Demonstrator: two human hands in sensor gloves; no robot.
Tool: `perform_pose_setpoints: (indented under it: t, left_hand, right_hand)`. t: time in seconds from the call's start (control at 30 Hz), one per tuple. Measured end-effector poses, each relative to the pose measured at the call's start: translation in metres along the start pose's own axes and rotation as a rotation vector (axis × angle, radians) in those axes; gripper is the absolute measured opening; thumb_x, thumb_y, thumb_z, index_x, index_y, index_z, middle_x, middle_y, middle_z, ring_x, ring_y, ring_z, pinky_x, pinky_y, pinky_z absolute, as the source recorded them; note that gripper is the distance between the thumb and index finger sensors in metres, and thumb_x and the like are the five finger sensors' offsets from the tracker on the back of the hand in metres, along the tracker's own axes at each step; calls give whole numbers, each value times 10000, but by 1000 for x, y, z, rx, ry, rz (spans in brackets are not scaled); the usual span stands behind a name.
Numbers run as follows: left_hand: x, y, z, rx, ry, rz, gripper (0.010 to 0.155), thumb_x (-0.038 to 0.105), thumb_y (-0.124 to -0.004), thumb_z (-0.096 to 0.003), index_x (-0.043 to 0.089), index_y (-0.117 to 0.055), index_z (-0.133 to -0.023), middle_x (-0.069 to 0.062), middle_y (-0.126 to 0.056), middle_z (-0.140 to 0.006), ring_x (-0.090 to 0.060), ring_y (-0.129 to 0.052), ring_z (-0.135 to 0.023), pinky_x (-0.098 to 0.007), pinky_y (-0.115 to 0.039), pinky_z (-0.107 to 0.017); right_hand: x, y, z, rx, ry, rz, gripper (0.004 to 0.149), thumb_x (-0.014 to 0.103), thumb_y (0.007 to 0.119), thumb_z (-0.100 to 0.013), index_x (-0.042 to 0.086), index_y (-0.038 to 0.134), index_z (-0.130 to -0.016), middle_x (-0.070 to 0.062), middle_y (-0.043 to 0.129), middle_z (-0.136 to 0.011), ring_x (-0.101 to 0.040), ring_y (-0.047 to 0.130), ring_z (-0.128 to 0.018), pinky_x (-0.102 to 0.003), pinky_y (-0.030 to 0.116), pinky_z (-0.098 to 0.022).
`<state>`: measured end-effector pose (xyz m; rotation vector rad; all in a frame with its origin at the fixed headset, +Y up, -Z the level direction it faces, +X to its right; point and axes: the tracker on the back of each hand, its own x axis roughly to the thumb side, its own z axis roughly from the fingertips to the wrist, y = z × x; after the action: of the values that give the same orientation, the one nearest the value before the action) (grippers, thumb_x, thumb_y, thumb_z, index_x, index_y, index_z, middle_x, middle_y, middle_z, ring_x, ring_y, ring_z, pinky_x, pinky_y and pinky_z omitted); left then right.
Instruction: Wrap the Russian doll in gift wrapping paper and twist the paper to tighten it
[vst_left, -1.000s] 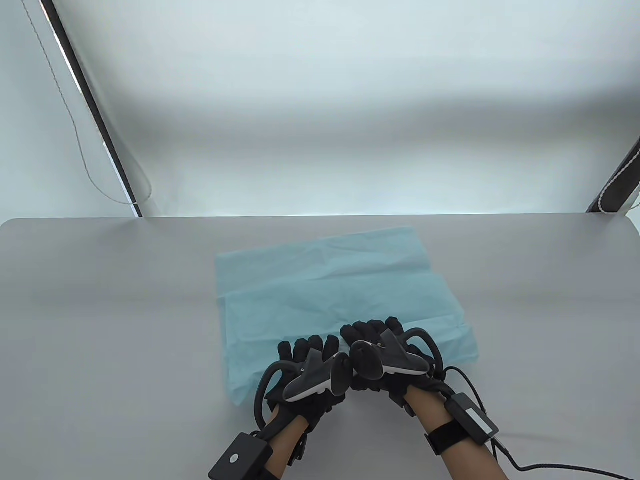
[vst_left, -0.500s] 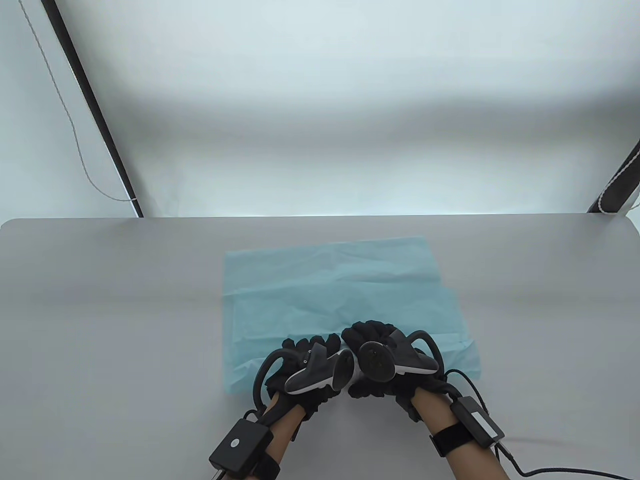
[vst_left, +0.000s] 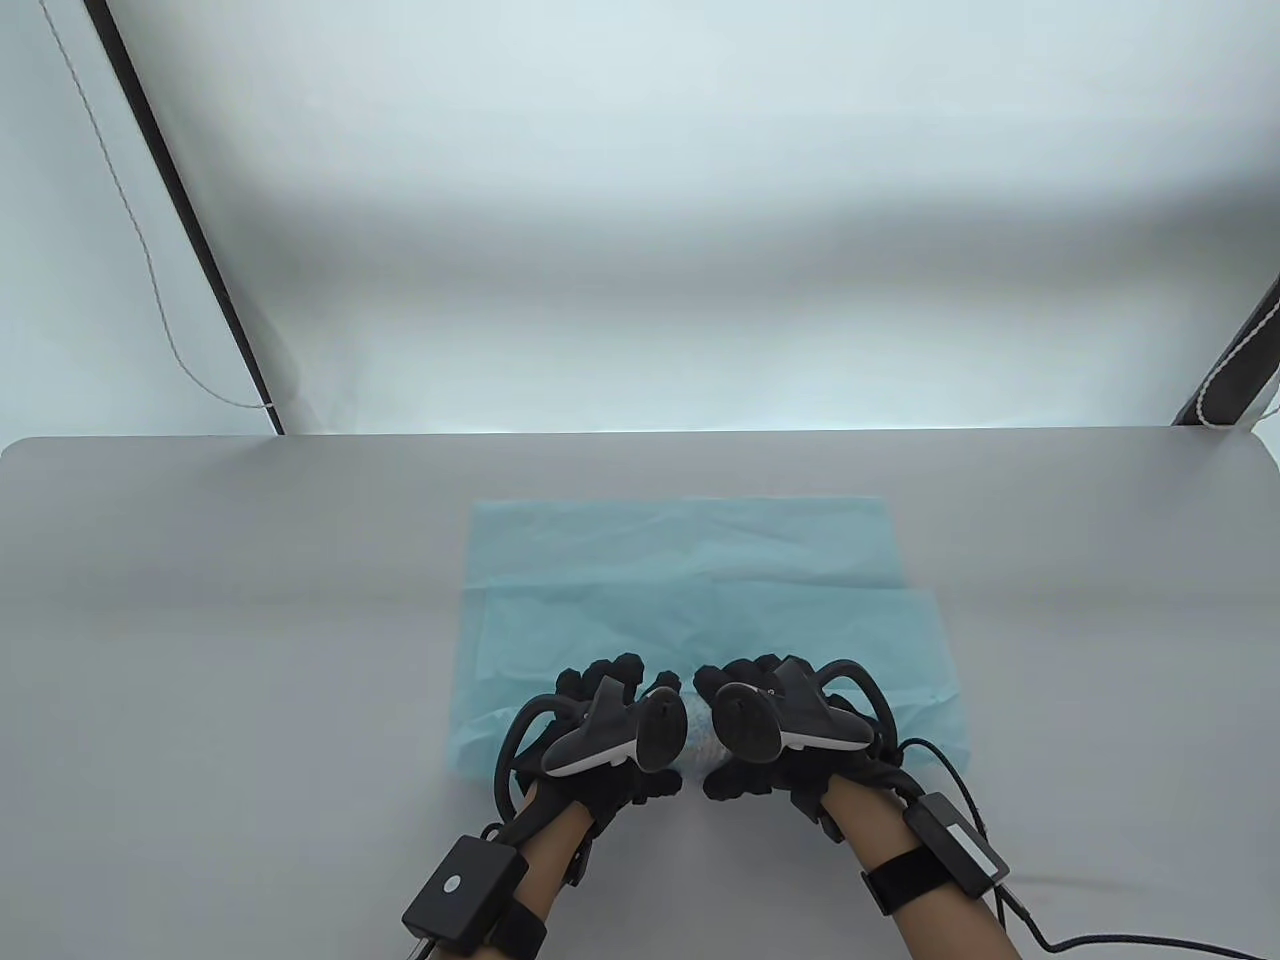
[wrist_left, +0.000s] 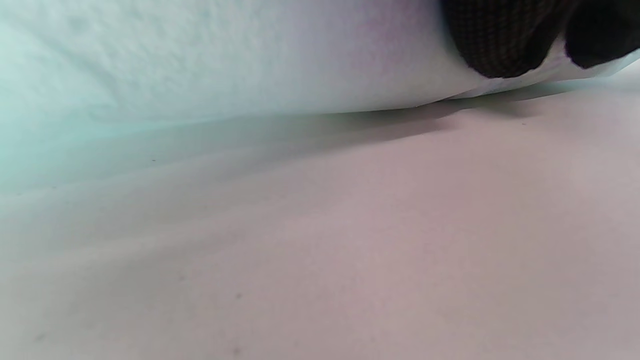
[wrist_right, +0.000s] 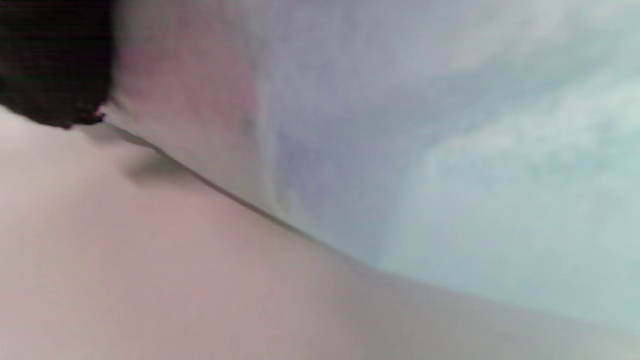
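L hand (vst_left: 600, 725) sat at 6 o'clock on the grey surface (vst_left: 200, 620), fingers curled over the paper (vst_left: 690, 580) roll. Doll (vst_left: 697, 735) barely showed betw. hands, inside the paper. R hand (vst_left: 790, 725) just beside, curled on same roll.

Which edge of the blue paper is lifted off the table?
The near edge of the wrapping paper, rolled up under the left hand and right hand. The far edge lies flat.
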<state>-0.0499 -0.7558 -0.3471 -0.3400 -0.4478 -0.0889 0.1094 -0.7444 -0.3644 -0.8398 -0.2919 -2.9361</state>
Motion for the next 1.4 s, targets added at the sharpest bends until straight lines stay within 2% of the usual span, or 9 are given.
perform_pose_setpoints:
  t: [0.13, 0.27, 0.53, 0.73, 0.97, 1.13, 1.2, 1.3, 1.4]
  left_hand:
    - [7, 0, 2, 11, -29, -85, 1111, 592, -858, -443, 218, -70, -1131, -200, -158, -1262, -475, -313, -1144, -718, -302, -773]
    - [-1, 0, -2, 63, -21, -2, 1025, 596, -891, -431, 296, -216, -1141, -116, -523, -1243, -406, -655, -1065, -664, -513, -744]
    - [-21, 1, -2, 11, -105, 139, 1018, 669, -946, -357, 380, -368, -1144, -53, -717, -1185, -348, -797, -959, -588, -648, -679]
    - [-28, -2, -5, -32, -112, 197, 1002, 681, -918, -379, 382, -345, -1144, -42, -703, -1196, -334, -784, -981, -587, -640, -691]
    - [-23, -4, -3, -62, -113, 216, 1014, 673, -867, -419, 306, -284, -1163, -115, -647, -1202, -372, -732, -992, -638, -577, -716]
    - [-10, -1, 5, 21, -56, 68, 1072, 626, -832, -437, 251, -121, -1146, -173, -246, -1280, -451, -360, -1136, -733, -325, -762]
    - [-6, -1, 6, 39, -57, 24, 1107, 609, -845, -437, 235, -64, -1126, -182, -203, -1281, -477, -318, -1162, -729, -289, -774]
    - [0, -2, 3, 68, -49, -102, 1141, 629, -856, -419, 226, -52, -1121, -195, -311, -1280, -558, -446, -1137, -717, -356, -779]
    - [2, -1, -1, 122, -29, -108, 1066, 599, -878, -429, 229, -167, -1133, -175, -501, -1227, -445, -733, -1026, -667, -543, -746]
  right_hand:
    - [-1, -1, -1, 18, 0, -29, 1105, 752, 893, -398, 127, 503, -1222, -193, 763, -1141, -430, 722, -1026, -677, 574, -779]
    - [-6, 1, -2, 29, -2, -110, 1119, 747, 892, -409, 113, 473, -1230, -191, 759, -1151, -427, 719, -1040, -681, 584, -772]
    - [9, 5, 12, 49, -15, -28, 1144, 748, 853, -424, 125, 372, -1253, -237, 639, -1215, -474, 612, -1104, -690, 552, -782]
    - [18, 8, 31, 15, 1, 185, 1197, 668, 879, -453, 78, 200, -1242, -270, 523, -1232, -483, 568, -1084, -660, 538, -797]
    - [8, 12, 26, -55, 4, 122, 1134, 644, 925, -432, 128, 307, -1231, -212, 630, -1194, -430, 655, -1058, -644, 573, -791]
    - [-1, 12, 23, -22, 33, 28, 1133, 676, 918, -423, 118, 355, -1232, -205, 699, -1164, -416, 723, -1022, -640, 602, -778]
    - [-6, 12, 21, -4, 46, -21, 1135, 682, 914, -426, 105, 363, -1232, -209, 710, -1159, -420, 732, -1012, -642, 606, -774]
    - [-11, 13, 20, 33, 54, -94, 1144, 679, 903, -448, 74, 329, -1232, -223, 689, -1168, -435, 716, -1018, -647, 596, -776]
    - [-12, 14, 21, 36, 47, -110, 1145, 674, 882, -464, 63, 292, -1233, -217, 663, -1194, -448, 693, -1047, -656, 587, -780]
